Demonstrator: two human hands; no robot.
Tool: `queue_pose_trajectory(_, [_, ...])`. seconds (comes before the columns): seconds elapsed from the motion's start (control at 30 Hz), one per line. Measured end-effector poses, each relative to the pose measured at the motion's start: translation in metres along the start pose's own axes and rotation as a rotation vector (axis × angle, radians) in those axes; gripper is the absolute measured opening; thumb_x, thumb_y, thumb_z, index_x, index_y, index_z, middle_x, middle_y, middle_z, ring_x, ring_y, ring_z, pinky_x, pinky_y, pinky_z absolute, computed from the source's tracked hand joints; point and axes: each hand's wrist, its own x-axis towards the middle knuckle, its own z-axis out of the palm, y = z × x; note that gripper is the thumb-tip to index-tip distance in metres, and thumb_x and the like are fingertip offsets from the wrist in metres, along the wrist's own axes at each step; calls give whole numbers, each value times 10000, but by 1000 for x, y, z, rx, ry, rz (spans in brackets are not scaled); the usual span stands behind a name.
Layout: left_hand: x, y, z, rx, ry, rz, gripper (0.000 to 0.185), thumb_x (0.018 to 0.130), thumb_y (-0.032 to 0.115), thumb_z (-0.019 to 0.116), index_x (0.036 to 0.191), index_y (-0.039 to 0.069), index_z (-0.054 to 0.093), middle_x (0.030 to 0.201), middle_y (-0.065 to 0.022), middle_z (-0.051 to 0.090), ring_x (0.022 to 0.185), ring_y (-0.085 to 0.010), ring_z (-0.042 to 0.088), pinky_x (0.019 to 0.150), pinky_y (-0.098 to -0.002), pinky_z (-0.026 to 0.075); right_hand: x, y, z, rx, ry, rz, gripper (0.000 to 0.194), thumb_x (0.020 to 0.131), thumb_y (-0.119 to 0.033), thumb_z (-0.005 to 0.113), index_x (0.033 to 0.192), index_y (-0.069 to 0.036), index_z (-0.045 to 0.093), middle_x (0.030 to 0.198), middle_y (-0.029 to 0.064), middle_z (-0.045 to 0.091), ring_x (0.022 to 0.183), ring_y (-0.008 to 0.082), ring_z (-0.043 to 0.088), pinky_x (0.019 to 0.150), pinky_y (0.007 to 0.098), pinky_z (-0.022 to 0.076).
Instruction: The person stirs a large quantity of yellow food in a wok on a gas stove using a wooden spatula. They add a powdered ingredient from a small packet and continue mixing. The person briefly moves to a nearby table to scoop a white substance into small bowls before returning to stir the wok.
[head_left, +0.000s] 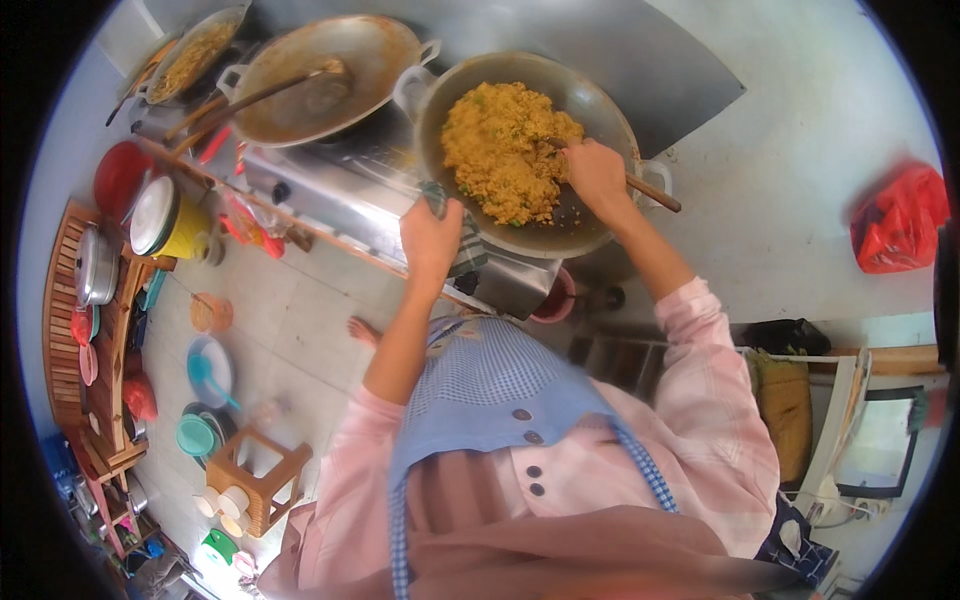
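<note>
A large metal wok (604, 105) rests on the stove, with a mound of yellow-orange fried rice (510, 150) and green bits inside it. My right hand (596, 176) grips a long-handled wooden spatula (654, 193); its blade is partly buried in the rice. The handle's end reaches past the wok's right rim. At the near left of the wok, my left hand (433, 234) is closed on a dark green checked cloth (470, 251). That cloth lies against the rim, and whether my fingers clasp the rim through it cannot be seen.
Left of the rice stands another wok (322, 97) with a wooden-handled turner. Noodles fill a farther pan (195, 60). Below the steel stove (330, 187) sits a pink bucket (556, 296). A wooden stool (255, 480) and a blue basin (210, 371) are on the floor.
</note>
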Motion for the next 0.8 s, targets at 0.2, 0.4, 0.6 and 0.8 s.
queue_pose_trajectory(0.2, [-3,5,-4,-3,24,-21,360,801,305,620,890,-44,630,765,-244,649,754,-417,630,714,-448,488,-36,-1,-49,74,200,38,171,870,-206,588,995,-105,648,837,116,611,751,305,614,635,416,476])
queue_pose_trajectory(0.4, [1,5,-19,-225,69,-182,365,827,308,638,951,-36,633,784,-203,662,756,-347,643,714,-415,489,-59,15,-98,260,48,136,162,861,-254,608,943,-138,687,856,121,646,814,323,623,677,410,496])
queue_pose_trajectory(0.6, [19,-8,4,-91,30,22,328,814,268,635,961,-25,629,800,-194,662,751,-324,646,704,-400,490,-10,-13,-72,24,-266,-4,170,823,-200,614,842,-57,704,829,154,678,798,324,669,658,409,532])
queue_pose_trajectory(0.8, [16,-12,7,-2,57,13,291,809,232,616,941,-26,621,783,-195,656,710,-334,644,672,-401,491,61,27,-125,-320,-528,-154,194,756,-214,665,838,-44,708,819,139,695,803,286,686,666,394,545])
